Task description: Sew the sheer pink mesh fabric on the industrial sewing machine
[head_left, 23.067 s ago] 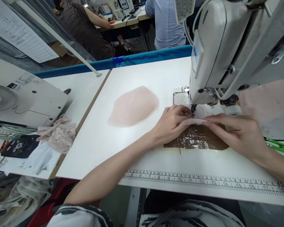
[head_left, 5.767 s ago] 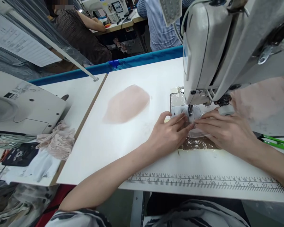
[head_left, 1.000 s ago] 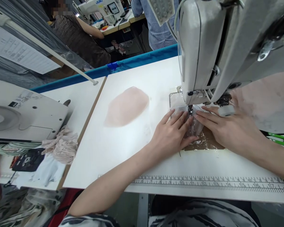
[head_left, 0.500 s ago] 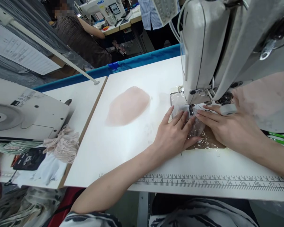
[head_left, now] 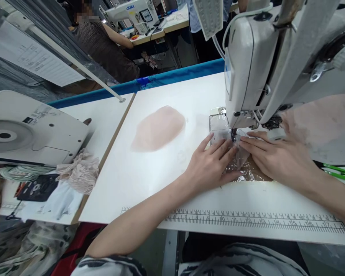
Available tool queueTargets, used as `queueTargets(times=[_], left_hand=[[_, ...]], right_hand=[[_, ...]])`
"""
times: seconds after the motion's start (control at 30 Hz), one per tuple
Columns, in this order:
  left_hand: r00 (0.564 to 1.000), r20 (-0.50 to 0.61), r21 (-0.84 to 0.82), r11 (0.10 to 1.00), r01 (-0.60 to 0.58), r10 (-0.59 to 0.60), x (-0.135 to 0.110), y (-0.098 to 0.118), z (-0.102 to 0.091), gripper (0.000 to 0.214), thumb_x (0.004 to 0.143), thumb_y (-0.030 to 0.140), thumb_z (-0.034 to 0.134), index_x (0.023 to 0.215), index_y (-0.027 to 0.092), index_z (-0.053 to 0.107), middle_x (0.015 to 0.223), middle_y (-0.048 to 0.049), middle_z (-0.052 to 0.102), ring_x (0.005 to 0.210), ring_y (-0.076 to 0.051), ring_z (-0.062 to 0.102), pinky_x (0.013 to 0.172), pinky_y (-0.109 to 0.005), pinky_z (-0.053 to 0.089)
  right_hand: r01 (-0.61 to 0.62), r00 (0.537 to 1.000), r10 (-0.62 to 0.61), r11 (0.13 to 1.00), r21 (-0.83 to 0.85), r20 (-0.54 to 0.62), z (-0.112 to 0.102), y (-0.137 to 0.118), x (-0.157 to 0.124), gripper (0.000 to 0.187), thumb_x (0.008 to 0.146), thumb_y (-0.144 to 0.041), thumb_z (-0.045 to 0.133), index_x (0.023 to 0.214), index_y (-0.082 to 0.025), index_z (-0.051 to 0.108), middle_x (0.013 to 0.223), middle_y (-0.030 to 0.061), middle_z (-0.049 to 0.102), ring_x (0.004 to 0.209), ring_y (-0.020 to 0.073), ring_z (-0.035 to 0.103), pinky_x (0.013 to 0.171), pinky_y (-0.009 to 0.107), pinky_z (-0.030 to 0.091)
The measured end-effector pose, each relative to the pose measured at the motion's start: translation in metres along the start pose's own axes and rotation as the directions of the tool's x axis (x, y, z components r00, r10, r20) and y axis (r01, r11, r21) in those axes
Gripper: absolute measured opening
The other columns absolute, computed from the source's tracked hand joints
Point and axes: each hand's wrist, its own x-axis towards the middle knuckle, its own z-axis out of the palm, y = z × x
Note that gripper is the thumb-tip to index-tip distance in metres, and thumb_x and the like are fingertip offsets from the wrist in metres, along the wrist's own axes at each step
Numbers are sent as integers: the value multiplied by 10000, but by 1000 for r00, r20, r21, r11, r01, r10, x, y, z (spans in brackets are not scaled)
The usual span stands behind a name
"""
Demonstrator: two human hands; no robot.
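My left hand (head_left: 211, 163) lies flat with its fingers spread, pressing sheer pale fabric (head_left: 242, 155) onto the sewing machine bed, left of the presser foot (head_left: 234, 133). My right hand (head_left: 273, 155) rests on the right side of the same fabric, fingers stretched out and fingertips close to the foot. Much of the fabric is hidden under both hands. Above them stands the white sewing machine head (head_left: 241, 73). Clear and brown tape (head_left: 254, 172) covers the bed beneath my hands. To the left, a sheer pink fabric piece (head_left: 161, 128) lies flat on the white table.
More pink fabric (head_left: 324, 119) lies right of the needle area, near a green-handled tool (head_left: 339, 172). A printed ruler (head_left: 247, 218) runs along the front edge. At left are another machine (head_left: 34, 130) and a yarn bundle (head_left: 82, 172). A co-worker (head_left: 103, 46) sits beyond the blue cloth edge.
The camera view has shifted slightly, so the surroundings appear a little to the right. Both hands stay on the fabric by the presser foot, with little visible movement.
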Motion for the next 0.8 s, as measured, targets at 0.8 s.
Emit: queueTargets(times=[0.8], left_hand=[[997,43,-222,972,71,-63,9,-10,-8,432,910,403,650,1213,98,617,1148,-127,697,998,-240,678,787,-372,598]], right_hand=[[70,978,-21,970,233,-207,-5,-5,8,126,931,-115,621,901,-171,730,826,9,763,751,153,671,621,287,487]])
